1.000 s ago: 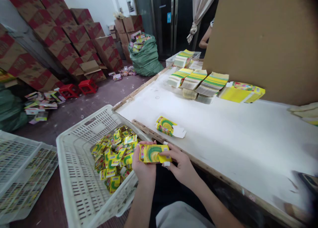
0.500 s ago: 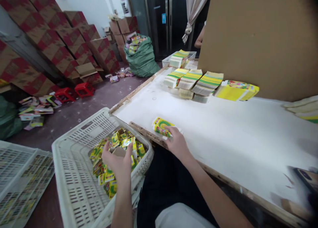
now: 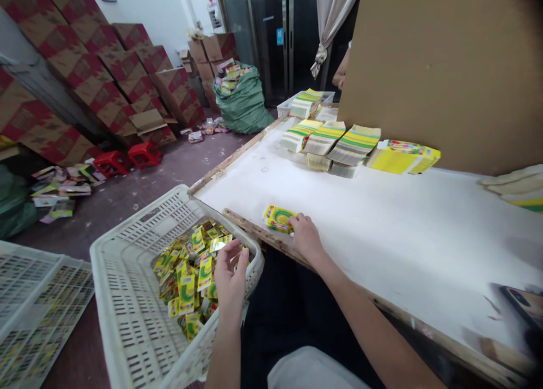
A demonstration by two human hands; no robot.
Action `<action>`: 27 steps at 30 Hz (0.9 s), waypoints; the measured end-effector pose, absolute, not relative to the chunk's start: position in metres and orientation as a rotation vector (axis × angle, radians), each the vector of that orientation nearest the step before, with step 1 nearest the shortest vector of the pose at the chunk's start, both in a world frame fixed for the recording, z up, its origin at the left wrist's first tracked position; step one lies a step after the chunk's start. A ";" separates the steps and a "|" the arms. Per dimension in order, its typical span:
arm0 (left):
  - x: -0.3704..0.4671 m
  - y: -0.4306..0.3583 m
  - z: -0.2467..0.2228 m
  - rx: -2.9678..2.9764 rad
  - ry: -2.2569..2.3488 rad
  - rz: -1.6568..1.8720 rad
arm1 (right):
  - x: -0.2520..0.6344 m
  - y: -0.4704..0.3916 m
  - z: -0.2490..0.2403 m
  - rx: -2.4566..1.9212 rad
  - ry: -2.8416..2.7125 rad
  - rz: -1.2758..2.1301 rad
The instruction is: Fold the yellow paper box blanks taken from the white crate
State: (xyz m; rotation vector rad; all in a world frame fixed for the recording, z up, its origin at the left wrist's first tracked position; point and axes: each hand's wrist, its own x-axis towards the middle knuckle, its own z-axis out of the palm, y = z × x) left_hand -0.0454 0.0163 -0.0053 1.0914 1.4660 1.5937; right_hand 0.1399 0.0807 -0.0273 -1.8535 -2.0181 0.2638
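Observation:
My left hand (image 3: 231, 270) is above the near right side of a white plastic basket (image 3: 123, 298), with its fingers loosely curled, the thumb apart and nothing visible in it. Under it the basket holds many small yellow-and-green printed cartons (image 3: 186, 292). At the table's near edge, my right hand (image 3: 307, 236) has its fingers closed around the right end of a small stack of flat yellow-and-green cartons (image 3: 278, 217), which lies on the white tabletop (image 3: 382, 236). The fingers hide that end of the stack.
Bundles of flat cartons (image 3: 354, 143) and a yellow carton pack (image 3: 403, 156) stand along a tall cardboard panel (image 3: 424, 67). A phone (image 3: 520, 301) is at the right. Another basket (image 3: 38, 298) stands at the left. A person's arm (image 3: 341, 72) shows behind the panel.
My left hand has moved right over the basket, and the greyish piece seen between its fingers is gone from there. My right hand has shifted slightly right, to the stack's end.

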 end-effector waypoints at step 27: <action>-0.003 0.003 -0.021 1.011 1.204 1.301 | 0.176 0.053 -0.031 -1.914 -1.806 0.269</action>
